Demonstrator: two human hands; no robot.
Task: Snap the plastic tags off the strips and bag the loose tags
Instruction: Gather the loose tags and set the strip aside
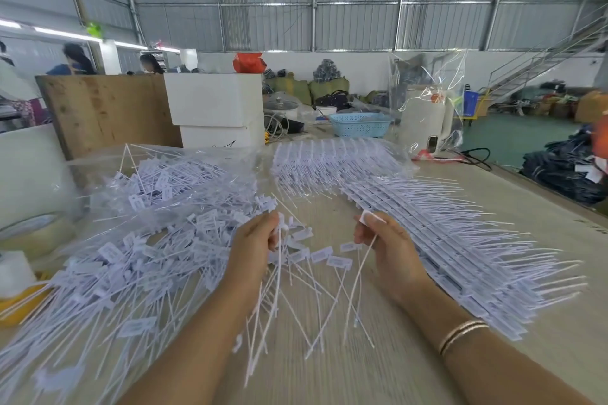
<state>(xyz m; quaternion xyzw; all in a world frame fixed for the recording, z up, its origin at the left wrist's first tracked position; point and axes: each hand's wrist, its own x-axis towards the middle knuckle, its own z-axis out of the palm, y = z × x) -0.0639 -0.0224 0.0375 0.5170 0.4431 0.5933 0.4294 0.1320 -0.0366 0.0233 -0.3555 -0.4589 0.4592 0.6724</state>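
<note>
Loose tags [138, 240] heaped left, near the open bag [98, 181] for scooping in. Left hand [255, 240] pinches a bundle of tails; right hand [381, 242] pinches one freed tag (just snapped, likely). Uncut strips [460, 240] wait right, within reach.

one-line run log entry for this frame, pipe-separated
left hand: holds several tags | right hand: pinches one tag | loose tags pile: left | uncut strips: right | bagging: not yet

left hand [255, 242]: fingers curled, pinching | right hand [383, 242]: fingers curled, pinching
</note>
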